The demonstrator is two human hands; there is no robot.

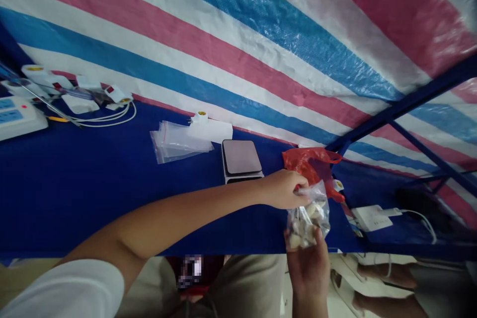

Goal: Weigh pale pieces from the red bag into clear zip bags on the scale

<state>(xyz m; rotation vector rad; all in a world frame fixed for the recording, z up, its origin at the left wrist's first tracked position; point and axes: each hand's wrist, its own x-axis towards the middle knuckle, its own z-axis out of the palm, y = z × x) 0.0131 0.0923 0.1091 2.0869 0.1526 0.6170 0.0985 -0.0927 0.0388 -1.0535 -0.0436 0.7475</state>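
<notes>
- In the head view, a clear plastic bag (316,218) with pale pieces inside is held above the near edge of the blue table (93,174), at the right side
- The left hand (286,189) has its fingers narrow, pinching the upper part of this bag
- The right hand (308,263) is holding the same bag from below, with the thumb on its front
- Just behind the bag there lies a red plastic bag (303,158)
- A flat square device (243,157) is beyond the left forearm, and flat transparent bags (177,144) lie to its left
</notes>
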